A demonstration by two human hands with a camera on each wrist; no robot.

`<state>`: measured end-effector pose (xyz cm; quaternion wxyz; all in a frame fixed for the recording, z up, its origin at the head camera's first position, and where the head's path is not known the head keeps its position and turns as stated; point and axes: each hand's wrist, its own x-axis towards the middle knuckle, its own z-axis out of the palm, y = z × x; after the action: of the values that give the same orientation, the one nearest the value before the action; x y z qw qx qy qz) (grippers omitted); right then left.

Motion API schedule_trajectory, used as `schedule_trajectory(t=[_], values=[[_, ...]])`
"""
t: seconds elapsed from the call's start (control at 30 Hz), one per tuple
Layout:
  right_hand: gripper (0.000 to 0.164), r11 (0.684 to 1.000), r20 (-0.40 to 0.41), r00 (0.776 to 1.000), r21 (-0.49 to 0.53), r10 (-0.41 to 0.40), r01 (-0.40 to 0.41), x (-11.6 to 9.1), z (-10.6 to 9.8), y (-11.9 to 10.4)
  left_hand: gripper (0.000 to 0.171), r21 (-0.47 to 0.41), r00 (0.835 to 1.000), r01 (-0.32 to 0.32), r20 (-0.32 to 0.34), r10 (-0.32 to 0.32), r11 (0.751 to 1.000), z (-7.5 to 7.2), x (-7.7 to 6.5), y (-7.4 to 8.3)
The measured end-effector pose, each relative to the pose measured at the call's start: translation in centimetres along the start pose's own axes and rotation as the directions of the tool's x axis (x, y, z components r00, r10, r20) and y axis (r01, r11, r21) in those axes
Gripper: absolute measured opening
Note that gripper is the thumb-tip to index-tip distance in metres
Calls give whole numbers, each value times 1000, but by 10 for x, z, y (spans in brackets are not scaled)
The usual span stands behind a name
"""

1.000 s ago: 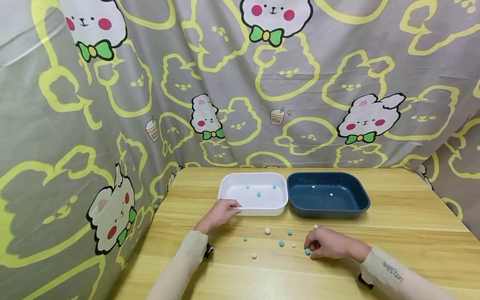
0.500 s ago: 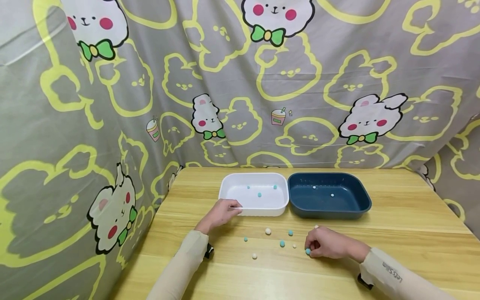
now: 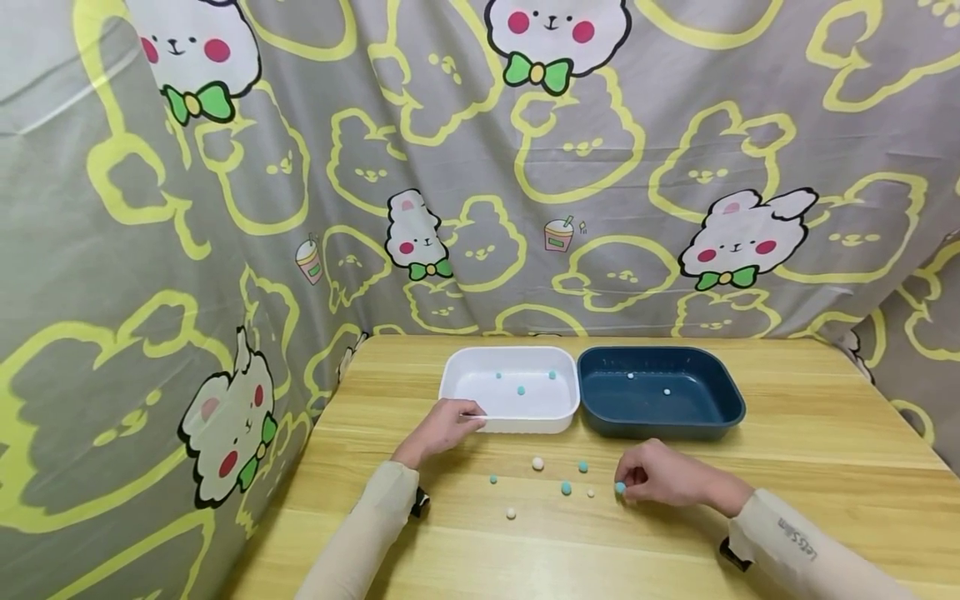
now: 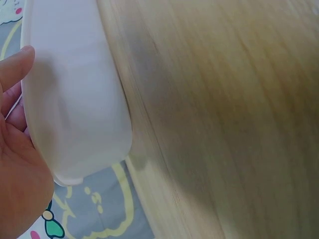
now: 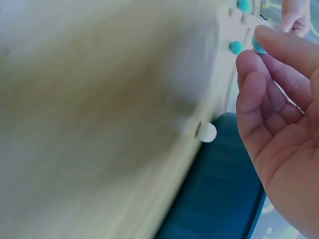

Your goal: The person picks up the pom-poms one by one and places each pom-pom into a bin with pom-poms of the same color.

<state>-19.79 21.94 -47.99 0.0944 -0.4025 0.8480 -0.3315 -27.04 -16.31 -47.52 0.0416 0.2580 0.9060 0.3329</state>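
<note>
My left hand [image 3: 446, 423] holds the near left rim of a white plastic tray [image 3: 525, 425], thumb outside and fingers over the edge; the thumb [image 4: 21, 64] shows in the left wrist view. Several small turquoise balls [image 3: 521, 390] lie inside that tray. Between thumb and fingertips my right hand [image 3: 667, 475] pinches a turquoise ball [image 3: 620, 488], partly visible in the right wrist view too. White balls [image 3: 537, 463] and turquoise balls [image 3: 566, 488] are scattered on the table left of it. Another white ball [image 5: 207, 132] sits near the dark blue tray, hidden by my hand in the head view.
The dark blue tray [image 3: 660, 429] stands against the white tray's right side and has two small white balls [image 3: 667, 392] in it. The wooden table [image 3: 810, 417] ends at a grey patterned curtain [image 3: 480, 317] behind and at the left.
My right hand has risen slightly and moved away from me with the turquoise ball, now covering a white ball in the head view. My left hand stays on the white tray.
</note>
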Motion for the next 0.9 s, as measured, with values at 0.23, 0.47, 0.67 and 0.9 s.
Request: schedule_trajectory(t=[0.23,0.47,0.67,0.9], values=[[7,998,-43,998,-34,-46,45,3,-8,-3,13,2,1000,2,-7,-2,1000,2,0,-1],[7,997,-91,995,-74,-44,37,7,-16,-6,14,2,1000,5,-11,-5,1000,2,0,-1],[4,996,-111,994,-84,3,-12,8,-27,-8,14,-7,1000,22,-5,-22,1000,3,0,-1],[3,997,-129,991,-55,47,-55,11,-38,-9,14,-15,1000,17,-4,-17,1000,2,1,-3]])
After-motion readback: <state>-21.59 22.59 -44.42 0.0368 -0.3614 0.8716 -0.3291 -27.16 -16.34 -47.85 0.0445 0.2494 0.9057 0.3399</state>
